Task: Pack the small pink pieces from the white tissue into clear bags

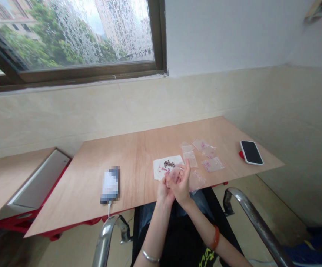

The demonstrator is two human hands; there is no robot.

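My left hand and my right hand meet over the table's front edge, fingers closed around a small clear plastic bag. Its contents are hard to make out. Just beyond my fingers lies a white sheet bearing several small dark metallic-looking pieces and scattered tiny pink pieces. To the right of the sheet are clear zip bags that overlap. Farther right, bags with pink bits inside rest flat, and another clear bag is beside my right hand.
A phone with a white case lies at the table's right over something red. On the left is a blurred-out phone with a white cable. Metal chair armrests flank me. A window is above the wooden table.
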